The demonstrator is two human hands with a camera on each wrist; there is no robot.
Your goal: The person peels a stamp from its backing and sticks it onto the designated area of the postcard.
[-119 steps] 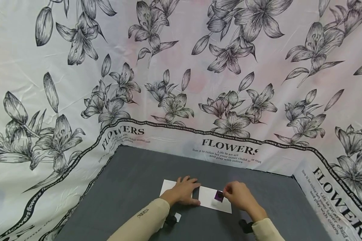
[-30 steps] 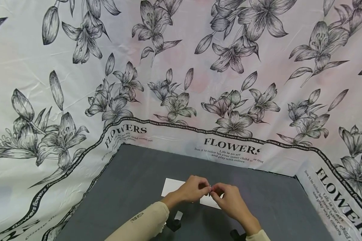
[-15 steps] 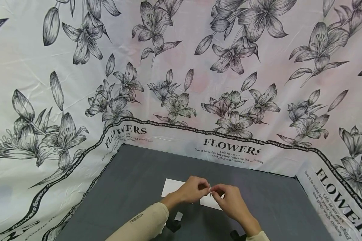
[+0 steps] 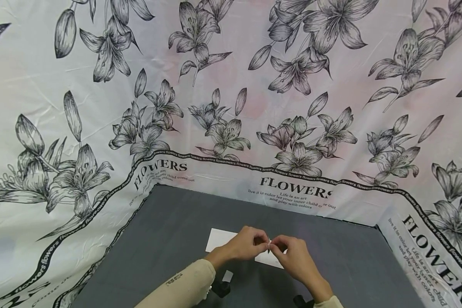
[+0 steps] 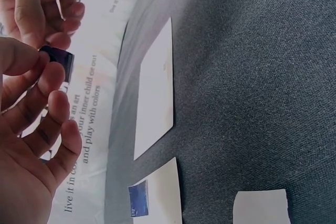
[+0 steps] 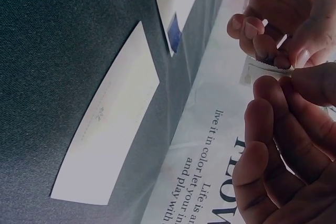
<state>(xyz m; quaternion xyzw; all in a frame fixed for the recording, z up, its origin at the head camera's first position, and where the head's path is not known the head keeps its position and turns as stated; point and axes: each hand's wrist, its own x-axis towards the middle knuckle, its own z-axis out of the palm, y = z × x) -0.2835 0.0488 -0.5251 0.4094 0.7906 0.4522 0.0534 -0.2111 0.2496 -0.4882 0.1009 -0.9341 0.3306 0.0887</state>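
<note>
Your head view has soft, even light; in your right wrist view, your right hand [image 6: 294, 150] looks dark, and the table [image 6: 47, 51] rather dim.

The small piece [image 5: 66, 62] is dark bluish purple on one face and whitish on the other, both cards [image 6: 105, 124] are white, one with a blue stamp [image 5: 139, 199], the table [image 4: 169, 231] is dark grey, the sleeves [image 4: 185, 280] are cream, and the pinkish-white curtain [image 4: 238, 68] carries black line-drawn lilies.
</note>
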